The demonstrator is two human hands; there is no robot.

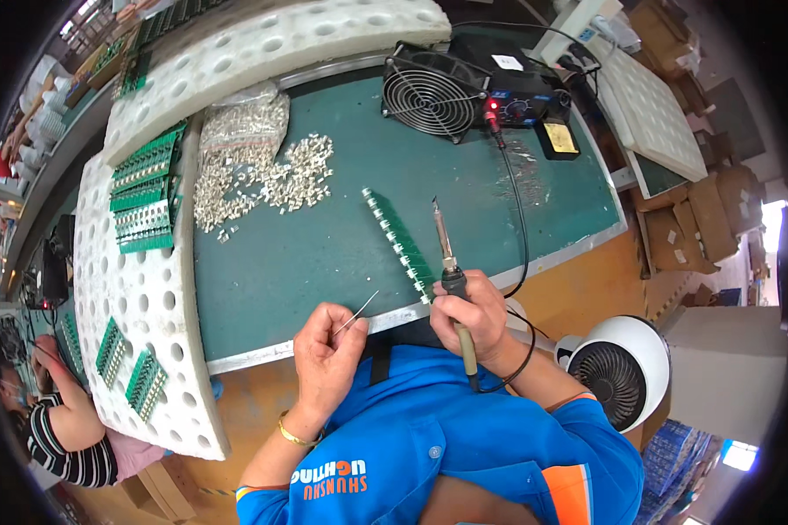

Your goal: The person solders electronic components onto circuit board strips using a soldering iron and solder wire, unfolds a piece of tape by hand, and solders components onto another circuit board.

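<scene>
On green mat (324,254) | right hand (471,313): soldering iron (451,280) | left hand (326,354): solder wire (356,315)

Green tabletop (324,262) with a metal edge, flanked by white perforated foam trays (149,332). Orange-brown floor (587,280) below, cardboard boxes (700,219) stacked at right, a white round fan (622,367) nearby. Bright daylight through an opening (772,219) at far right.

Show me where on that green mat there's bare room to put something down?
The widest bare patch of the mat lies between the heap of small white parts and the board strip. Another lies right of the strip, below the fan, crossed only by the iron's cord. The foam tray with green boards is crowded.
</scene>
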